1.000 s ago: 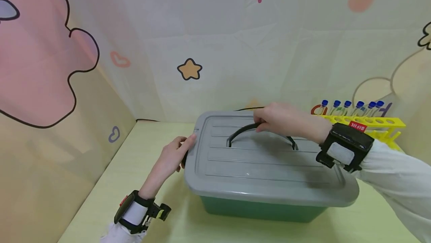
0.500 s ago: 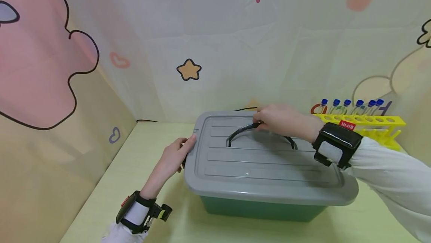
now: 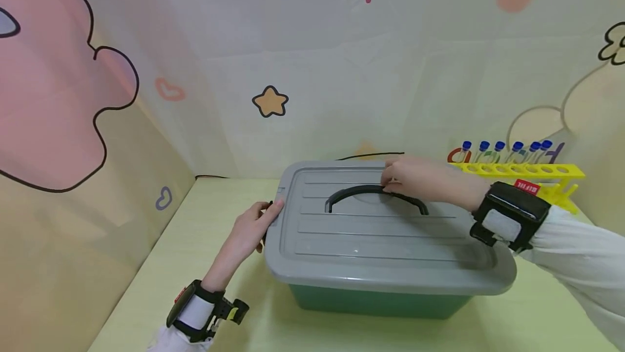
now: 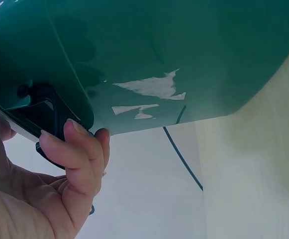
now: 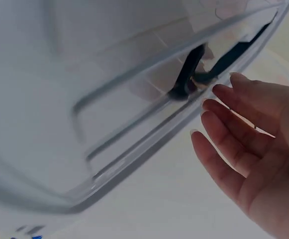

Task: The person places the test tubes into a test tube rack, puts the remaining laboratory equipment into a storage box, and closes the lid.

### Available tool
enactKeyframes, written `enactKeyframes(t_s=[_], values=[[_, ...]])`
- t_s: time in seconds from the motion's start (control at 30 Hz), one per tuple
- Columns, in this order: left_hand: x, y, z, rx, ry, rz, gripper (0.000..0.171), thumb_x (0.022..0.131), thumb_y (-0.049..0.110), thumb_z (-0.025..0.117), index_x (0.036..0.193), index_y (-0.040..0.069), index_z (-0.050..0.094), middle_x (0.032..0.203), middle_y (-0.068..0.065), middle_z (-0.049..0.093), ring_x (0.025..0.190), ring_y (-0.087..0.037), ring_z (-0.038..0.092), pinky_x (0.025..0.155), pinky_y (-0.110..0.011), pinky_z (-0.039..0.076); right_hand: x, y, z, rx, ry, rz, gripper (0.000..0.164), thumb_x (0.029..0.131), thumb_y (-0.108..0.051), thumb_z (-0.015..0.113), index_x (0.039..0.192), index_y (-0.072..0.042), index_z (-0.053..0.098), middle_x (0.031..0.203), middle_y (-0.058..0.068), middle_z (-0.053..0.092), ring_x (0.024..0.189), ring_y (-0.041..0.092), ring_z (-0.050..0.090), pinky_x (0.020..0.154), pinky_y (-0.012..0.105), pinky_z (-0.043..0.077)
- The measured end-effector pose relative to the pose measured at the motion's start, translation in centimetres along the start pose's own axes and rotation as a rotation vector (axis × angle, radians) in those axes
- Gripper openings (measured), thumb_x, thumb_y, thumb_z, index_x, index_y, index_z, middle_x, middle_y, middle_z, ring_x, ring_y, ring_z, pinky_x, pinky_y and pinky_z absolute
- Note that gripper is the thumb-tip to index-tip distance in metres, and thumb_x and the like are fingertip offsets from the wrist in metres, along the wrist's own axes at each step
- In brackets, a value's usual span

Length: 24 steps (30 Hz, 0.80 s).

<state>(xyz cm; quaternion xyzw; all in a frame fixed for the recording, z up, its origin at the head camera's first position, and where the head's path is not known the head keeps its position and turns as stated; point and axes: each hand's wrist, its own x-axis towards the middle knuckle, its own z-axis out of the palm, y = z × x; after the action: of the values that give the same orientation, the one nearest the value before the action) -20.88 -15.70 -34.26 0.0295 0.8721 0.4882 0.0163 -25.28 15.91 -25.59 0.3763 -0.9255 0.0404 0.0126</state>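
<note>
A green storage box [image 3: 381, 303] with a grey lid [image 3: 390, 249] and a black carrying handle [image 3: 351, 191] stands on the table. At its left end my left hand [image 3: 246, 230] lays the thumb on the lid's rim. Under that rim its fingers curl round a black latch [image 4: 54, 112], as the left wrist view shows. My right hand [image 3: 415, 178] is over the handle's right half, its fingertips at or just above it. In the right wrist view the fingers of this hand [image 5: 253, 144] are loosely bent, with nothing between them, near a black part [image 5: 184, 79] at the lid's edge.
Behind the right forearm stands a yellow rack [image 3: 527, 170] with several blue-capped test tubes [image 3: 499, 148]. A patterned cloth wall [image 3: 312, 70] rises behind the pale table [image 3: 273, 319]. A dark cord [image 4: 181, 154] shows beyond the box.
The right hand has let go of the handle and shifted slightly to the right, and the handle sits a little lower. The left hand stays at the box's left end.
</note>
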Motion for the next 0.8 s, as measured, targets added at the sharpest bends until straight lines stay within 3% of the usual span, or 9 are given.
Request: enactKeyframes(t_s=[0.13,0.27,0.4,0.6,0.7,0.8], values=[[-0.1,0.1,0.2,-0.039,-0.024,-0.003,0.074,0.086,0.058,0.045,0.127,-0.003,0.041,0.075,-0.009,0.057,0.056,-0.018,0.053,0.047,-0.033,0.046,-2.4,1.6,-0.3,0.041,0.071,0.124,0.026,0.081,-0.014,0.068,0.102,0.001,0.063,0.094,0.011,0.056,0.085,0.024,0.055,0.071,0.038,0.047],[-0.1,0.1,0.3,-0.087,-0.05,-0.021,0.074,0.086,0.057,0.046,0.127,-0.004,0.039,0.084,-0.011,0.06,0.065,-0.019,0.058,0.057,-0.034,0.049,-5.3,3.6,-0.2,0.07,0.128,0.235,0.043,0.08,-0.017,0.069,0.112,0.007,0.053,0.105,0.022,0.051,0.097,0.037,0.048,0.078,0.049,0.04],[-0.2,0.0,0.2,-0.138,-0.066,-0.031,0.07,0.086,0.054,0.048,0.123,-0.006,0.043,0.091,-0.013,0.059,0.071,-0.02,0.06,0.064,-0.034,0.049,-7.9,5.4,0.2,0.137,0.116,0.32,0.053,0.082,-0.021,0.067,0.118,0.011,0.046,0.111,0.028,0.046,0.102,0.042,0.043,0.081,0.054,0.037],[-0.3,-0.2,0.1,-0.201,-0.118,-0.027,0.056,0.088,0.05,0.048,0.107,-0.002,0.056,0.088,-0.009,0.062,0.075,-0.02,0.061,0.068,-0.033,0.048,-10.9,6.8,1.6,0.233,0.076,0.4,0.067,0.087,-0.04,0.058,0.123,0.014,0.039,0.115,0.033,0.046,0.105,0.046,0.043,0.08,0.056,0.038],[-0.3,-0.2,0.1,-0.235,-0.14,-0.033,0.055,0.088,0.049,0.049,0.107,-0.001,0.057,0.087,-0.008,0.064,0.077,-0.019,0.062,0.07,-0.032,0.048,-12.0,7.0,2.5,0.344,0.075,0.446,0.072,0.089,-0.041,0.054,0.125,0.017,0.034,0.114,0.036,0.046,0.102,0.047,0.046,0.077,0.053,0.042],[-0.3,-0.1,0.1,-0.25,-0.124,-0.031,0.052,0.088,0.045,0.053,0.105,-0.003,0.055,0.086,-0.009,0.063,0.077,-0.02,0.062,0.069,-0.032,0.049,-12.8,7.1,3.4,0.568,0.035,0.509,0.071,0.092,-0.038,0.05,0.127,0.019,0.028,0.108,0.031,0.051,0.096,0.041,0.053,0.074,0.046,0.047]])
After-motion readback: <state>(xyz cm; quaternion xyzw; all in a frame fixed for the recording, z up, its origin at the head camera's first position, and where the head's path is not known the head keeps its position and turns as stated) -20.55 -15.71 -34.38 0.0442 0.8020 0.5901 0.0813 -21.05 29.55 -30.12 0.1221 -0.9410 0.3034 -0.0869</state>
